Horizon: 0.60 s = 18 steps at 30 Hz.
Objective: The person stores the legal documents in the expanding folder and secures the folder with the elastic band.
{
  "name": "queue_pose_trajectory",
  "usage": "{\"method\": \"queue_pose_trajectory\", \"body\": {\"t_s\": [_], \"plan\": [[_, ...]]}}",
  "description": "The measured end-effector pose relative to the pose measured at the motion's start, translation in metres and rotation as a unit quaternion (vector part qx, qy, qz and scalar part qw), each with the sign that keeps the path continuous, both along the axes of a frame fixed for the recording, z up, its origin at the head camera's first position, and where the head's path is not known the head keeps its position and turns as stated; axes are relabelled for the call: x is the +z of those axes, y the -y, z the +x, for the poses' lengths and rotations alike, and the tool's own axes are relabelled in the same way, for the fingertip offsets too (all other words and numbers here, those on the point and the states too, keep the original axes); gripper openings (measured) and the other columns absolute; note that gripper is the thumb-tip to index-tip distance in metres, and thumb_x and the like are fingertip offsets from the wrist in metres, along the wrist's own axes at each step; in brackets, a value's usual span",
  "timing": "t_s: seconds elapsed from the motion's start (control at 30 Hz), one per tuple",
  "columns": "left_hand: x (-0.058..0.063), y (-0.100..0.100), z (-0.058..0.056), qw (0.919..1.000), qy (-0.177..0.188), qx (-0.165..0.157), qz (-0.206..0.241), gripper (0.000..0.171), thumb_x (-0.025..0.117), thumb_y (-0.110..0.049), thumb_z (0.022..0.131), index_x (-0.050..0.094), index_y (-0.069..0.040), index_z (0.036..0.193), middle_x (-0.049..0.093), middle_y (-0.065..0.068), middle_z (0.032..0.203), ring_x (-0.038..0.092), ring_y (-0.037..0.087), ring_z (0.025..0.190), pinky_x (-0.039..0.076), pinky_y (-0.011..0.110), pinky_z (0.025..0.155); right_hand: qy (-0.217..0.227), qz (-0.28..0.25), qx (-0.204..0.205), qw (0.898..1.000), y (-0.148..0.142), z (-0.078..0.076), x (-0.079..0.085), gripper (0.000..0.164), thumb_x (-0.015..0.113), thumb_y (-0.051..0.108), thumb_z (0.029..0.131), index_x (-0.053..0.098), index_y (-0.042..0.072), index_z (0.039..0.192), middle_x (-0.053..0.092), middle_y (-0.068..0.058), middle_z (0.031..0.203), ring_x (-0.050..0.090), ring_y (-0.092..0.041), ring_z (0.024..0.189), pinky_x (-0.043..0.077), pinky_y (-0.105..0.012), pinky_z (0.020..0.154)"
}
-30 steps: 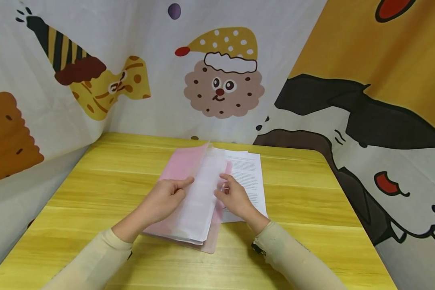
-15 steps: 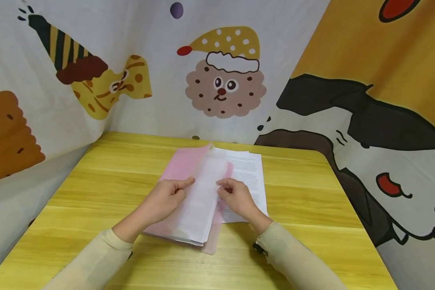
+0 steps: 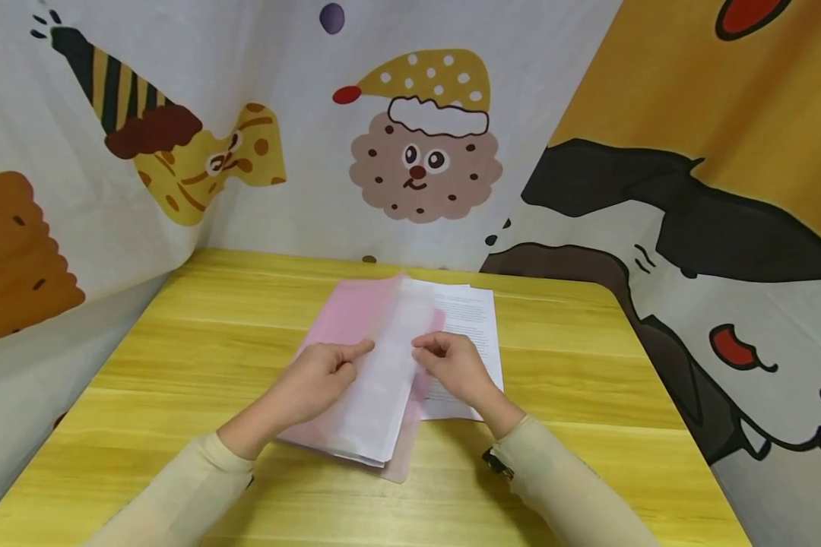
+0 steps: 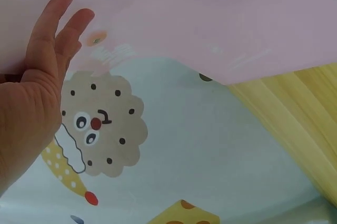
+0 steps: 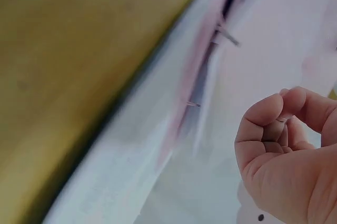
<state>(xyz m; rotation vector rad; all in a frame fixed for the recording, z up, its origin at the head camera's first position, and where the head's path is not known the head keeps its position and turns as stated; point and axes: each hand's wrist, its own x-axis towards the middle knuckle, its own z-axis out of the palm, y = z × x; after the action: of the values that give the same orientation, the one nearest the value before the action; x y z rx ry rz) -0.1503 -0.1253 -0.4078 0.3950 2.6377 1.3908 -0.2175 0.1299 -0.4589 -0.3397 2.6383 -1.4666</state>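
Observation:
A translucent pink folder stands tilted over the table with white sheets and clear sleeves inside. My left hand holds it from the left, one finger stretched across the front. In the left wrist view, straight fingers of that hand lie along the pink plastic. My right hand pinches at the right edge of a clear sleeve, thumb and index fingertips together. In the right wrist view, the pinching fingertips meet in front of the pale sleeve, with the remaining fingers curled.
Printed paper sheets lie on the table behind and right of the folder, partly covered by it. The yellow wood-grain table ends at a cartoon-print cloth at the back.
My right thumb and index finger have come together from a spread posture at the sleeve's edge. Both hands and the folder have shifted slightly right.

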Motion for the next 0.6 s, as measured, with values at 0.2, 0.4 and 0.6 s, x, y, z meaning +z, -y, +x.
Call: {"method": "queue_pose_trajectory", "body": {"t_s": [0.2, 0.4, 0.6], "plan": [[0.001, -0.008, 0.002, 0.9988, -0.026, -0.035, -0.022, 0.048, 0.049, -0.002, 0.104, 0.061, -0.005, 0.15, 0.068, 0.007, 0.083, 0.026, 0.006, 0.051, 0.029, 0.02, 0.049, -0.009, 0.014, 0.004, 1.0, -0.009, -0.003, 0.01, 0.019, 0.075, 0.019, 0.1, 0.082, 0.009, 0.115, 0.082, -0.003, 0.1, 0.07, -0.01, 0.084, 0.058, -0.026, 0.074], [0.013, -0.012, 0.006, 0.9997, -0.008, -0.022, 0.007, 0.047, 0.044, -0.003, 0.105, 0.061, 0.001, 0.148, 0.064, 0.02, 0.15, 0.028, 0.009, 0.056, 0.035, 0.025, 0.054, -0.022, 0.04, -0.006, 0.999, -0.025, -0.009, 0.014, 0.016, 0.075, 0.016, 0.099, 0.084, 0.011, 0.111, 0.082, -0.006, 0.104, 0.069, -0.013, 0.086, 0.056, -0.025, 0.073], [0.018, -0.016, 0.006, 0.999, 0.022, -0.014, 0.036, 0.048, 0.042, -0.003, 0.104, 0.055, 0.006, 0.15, 0.054, 0.017, 0.159, 0.032, 0.013, 0.061, 0.032, 0.024, 0.051, 0.015, 0.049, -0.002, 0.999, -0.035, -0.014, 0.004, 0.019, 0.068, 0.011, 0.102, 0.08, 0.006, 0.117, 0.076, -0.008, 0.093, 0.06, -0.013, 0.078, 0.053, -0.025, 0.07]]}}
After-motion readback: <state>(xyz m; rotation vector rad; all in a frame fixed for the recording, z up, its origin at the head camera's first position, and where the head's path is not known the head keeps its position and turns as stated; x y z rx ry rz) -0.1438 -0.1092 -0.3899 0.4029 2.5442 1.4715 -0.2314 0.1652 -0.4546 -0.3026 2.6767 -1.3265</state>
